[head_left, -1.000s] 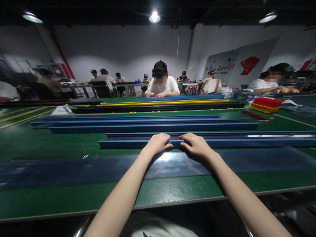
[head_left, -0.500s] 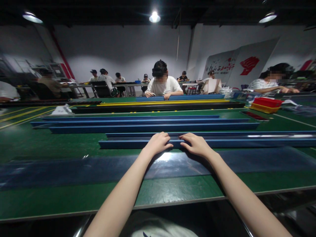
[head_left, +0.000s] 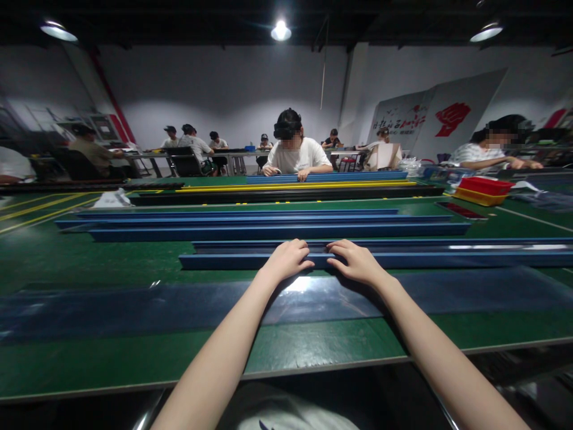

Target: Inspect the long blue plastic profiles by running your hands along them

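A long blue channel profile (head_left: 447, 260) lies crosswise before me, its open side up. My left hand (head_left: 287, 260) is closed over its near wall, fingers inside the channel and thumb on the near face. To the right, a short gap away, my right hand (head_left: 354, 261) grips the same wall in the same way. The fingertips inside the channel are partly hidden. Under my forearms a clear plastic strip (head_left: 134, 303) lies flat along the table, shining under the lamp.
More blue profiles (head_left: 277, 232) lie just beyond, on the green table (head_left: 313, 349). Farther back are black profiles (head_left: 286, 194) and a yellow strip (head_left: 295, 186). At right stand a red bin (head_left: 486, 186) and a phone (head_left: 461, 210). A co-worker (head_left: 298, 155) sits opposite.
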Available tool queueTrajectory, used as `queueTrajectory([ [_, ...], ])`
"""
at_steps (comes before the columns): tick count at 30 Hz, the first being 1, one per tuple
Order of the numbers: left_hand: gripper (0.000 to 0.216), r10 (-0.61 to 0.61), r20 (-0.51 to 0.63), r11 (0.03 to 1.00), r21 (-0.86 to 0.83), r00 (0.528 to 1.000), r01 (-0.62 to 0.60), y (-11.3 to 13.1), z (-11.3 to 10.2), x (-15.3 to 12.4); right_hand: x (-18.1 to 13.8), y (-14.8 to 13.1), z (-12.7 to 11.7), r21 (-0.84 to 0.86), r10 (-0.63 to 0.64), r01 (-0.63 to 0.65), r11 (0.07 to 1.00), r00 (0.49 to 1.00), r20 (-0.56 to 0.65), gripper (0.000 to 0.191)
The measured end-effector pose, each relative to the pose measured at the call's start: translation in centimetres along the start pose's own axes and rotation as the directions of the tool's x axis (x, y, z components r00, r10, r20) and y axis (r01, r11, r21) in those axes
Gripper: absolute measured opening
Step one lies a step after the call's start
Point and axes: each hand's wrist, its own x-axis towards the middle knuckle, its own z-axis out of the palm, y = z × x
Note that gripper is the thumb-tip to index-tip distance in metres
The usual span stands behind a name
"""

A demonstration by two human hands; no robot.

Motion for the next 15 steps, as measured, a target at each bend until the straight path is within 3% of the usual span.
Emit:
queueTrajectory([
  [15,0.028,0.002,0.014,1.000,0.019,1.000,-0.002,0.03,-0.05,0.08,0.02,0.19,0.25,-0.063,0.011,-0.010,0.998,1.000,0.016,0.031],
])
